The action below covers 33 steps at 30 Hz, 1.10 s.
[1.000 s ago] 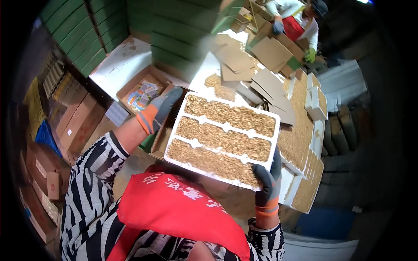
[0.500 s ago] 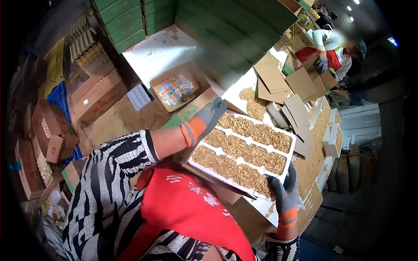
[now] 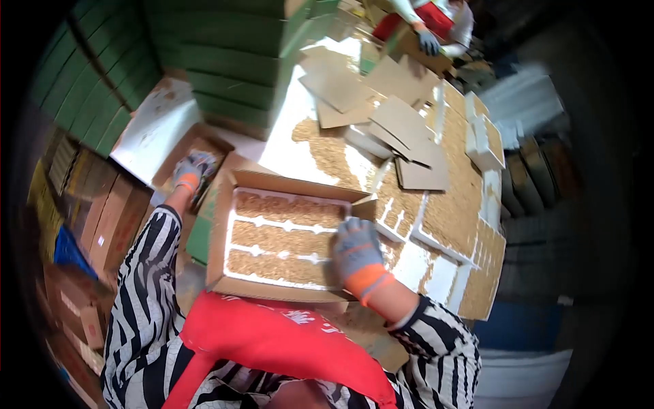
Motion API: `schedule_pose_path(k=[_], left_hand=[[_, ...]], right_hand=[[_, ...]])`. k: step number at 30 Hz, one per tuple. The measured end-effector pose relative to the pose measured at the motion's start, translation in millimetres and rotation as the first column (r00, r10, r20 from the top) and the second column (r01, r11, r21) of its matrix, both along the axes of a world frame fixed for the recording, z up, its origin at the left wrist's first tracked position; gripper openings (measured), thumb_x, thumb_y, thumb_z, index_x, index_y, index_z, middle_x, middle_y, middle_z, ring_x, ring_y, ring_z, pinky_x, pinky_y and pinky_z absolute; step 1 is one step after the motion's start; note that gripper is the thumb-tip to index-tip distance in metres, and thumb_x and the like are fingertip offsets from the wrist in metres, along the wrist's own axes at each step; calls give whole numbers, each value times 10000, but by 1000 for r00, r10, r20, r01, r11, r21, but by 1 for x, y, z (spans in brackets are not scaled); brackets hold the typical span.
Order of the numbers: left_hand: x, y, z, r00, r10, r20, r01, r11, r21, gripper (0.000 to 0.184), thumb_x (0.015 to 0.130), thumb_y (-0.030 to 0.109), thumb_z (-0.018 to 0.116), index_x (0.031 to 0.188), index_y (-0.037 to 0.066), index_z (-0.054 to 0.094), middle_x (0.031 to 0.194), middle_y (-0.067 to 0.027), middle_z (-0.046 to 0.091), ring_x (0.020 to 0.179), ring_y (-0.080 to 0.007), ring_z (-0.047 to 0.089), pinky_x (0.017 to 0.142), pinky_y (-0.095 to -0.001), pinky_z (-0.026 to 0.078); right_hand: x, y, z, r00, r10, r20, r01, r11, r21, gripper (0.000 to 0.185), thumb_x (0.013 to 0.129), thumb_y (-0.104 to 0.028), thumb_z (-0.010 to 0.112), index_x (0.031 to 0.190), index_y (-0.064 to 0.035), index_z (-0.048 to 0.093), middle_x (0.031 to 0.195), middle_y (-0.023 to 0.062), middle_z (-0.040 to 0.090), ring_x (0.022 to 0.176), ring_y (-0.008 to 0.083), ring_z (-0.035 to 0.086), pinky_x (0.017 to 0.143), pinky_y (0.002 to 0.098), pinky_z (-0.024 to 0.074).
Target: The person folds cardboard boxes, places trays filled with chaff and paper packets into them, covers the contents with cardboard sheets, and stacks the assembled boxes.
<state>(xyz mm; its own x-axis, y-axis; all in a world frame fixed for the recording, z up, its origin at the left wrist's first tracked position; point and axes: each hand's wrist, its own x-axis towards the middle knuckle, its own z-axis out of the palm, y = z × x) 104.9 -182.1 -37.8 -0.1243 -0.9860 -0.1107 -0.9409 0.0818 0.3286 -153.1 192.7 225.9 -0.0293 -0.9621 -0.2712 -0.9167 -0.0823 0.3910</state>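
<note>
A white foam tray [image 3: 286, 255] with several rows of brown, husk-like filling lies inside an open cardboard box [image 3: 216, 255] in front of me. My right hand [image 3: 357, 253], in a grey and orange glove, is at the tray's right end, its fingers bent over the edge beside the box wall. Off to the left, my left hand [image 3: 191, 170] reaches down into a smaller cardboard box [image 3: 221, 144]. Colourful packets lay in that box earlier; now the hand covers much of its inside. Blur hides the left fingers and whatever they touch.
Flat cardboard sheets [image 3: 415, 153] lie across the white table [image 3: 278, 153], among loose brown filling and foam trays [image 3: 446, 198]. Green boxes [image 3: 228, 75] are stacked at the back left. Beyond the table, a co-worker's gloved hand [image 3: 428, 42] rests by a cardboard box [image 3: 412, 53].
The foam tray went from tilted between both hands to lying level in the cardboard box. My left hand left it and moved into the small box of packets. The view swung right.
</note>
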Motion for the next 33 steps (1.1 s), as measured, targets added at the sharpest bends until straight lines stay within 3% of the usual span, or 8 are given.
schedule_pose_path(k=[4,8,11,14,18,30,31,33], left_hand=[[-16,11,3,966,23,259,-37,998,50,733,755,519,658,1273,25,497,1293,-209,542,1175,-336,539,1001,-435,409],[4,-4,-37,1000,-9,7,8,1000,21,639,746,444,702,1187,3,561,1212,-235,585,1112,-359,576,948,-444,451],[14,-8,-27,990,-5,-138,13,998,57,512,761,358,710,1113,0,610,1108,-227,638,1023,-352,625,870,-436,496],[5,12,22,929,187,-319,-142,977,161,348,772,262,698,1019,19,665,995,-193,684,918,-321,672,775,-399,532],[18,14,35,961,144,-237,-140,990,33,317,748,276,713,951,34,699,932,-221,677,921,-342,664,778,-394,524],[72,-2,16,905,36,-424,-21,999,41,350,858,320,626,1003,6,682,850,-145,696,715,-213,633,668,-348,496],[88,-11,10,840,-474,265,533,812,-236,323,872,288,592,980,-4,680,823,-118,679,697,-179,604,654,-342,500],[65,2,59,852,72,-518,-1,991,136,195,905,169,577,973,15,675,874,-143,679,765,-192,630,704,-308,521]], right_hand=[[-3,-15,13,981,-2,195,-53,960,274,206,810,-188,599,958,-76,689,959,83,613,947,243,541,778,376,425],[-77,-4,51,141,92,986,396,907,-141,383,765,-122,743,1134,-85,648,982,75,663,895,183,630,786,315,498],[-200,-4,-38,300,20,954,820,505,-268,329,859,-105,677,1178,-38,634,1119,109,661,945,163,627,822,282,506],[-339,4,-180,674,-359,646,727,477,-494,847,753,-451,755,1380,7,416,1357,221,472,1265,312,440,1053,413,365],[-327,-20,-201,492,-857,153,831,409,-378,924,783,-624,606,1399,22,370,1417,260,394,1308,377,391,1092,414,316],[-300,20,-118,878,-410,248,441,894,-84,506,919,-325,487,1352,-65,463,1338,231,489,1217,368,480,1014,478,385],[-308,29,-122,854,-418,310,471,874,-120,442,902,-256,488,1319,-112,512,1209,212,593,1076,382,582,916,469,466],[-292,30,-97,810,-572,132,586,802,-115,419,871,-175,442,1263,-246,571,1041,172,669,943,355,650,842,445,513]])
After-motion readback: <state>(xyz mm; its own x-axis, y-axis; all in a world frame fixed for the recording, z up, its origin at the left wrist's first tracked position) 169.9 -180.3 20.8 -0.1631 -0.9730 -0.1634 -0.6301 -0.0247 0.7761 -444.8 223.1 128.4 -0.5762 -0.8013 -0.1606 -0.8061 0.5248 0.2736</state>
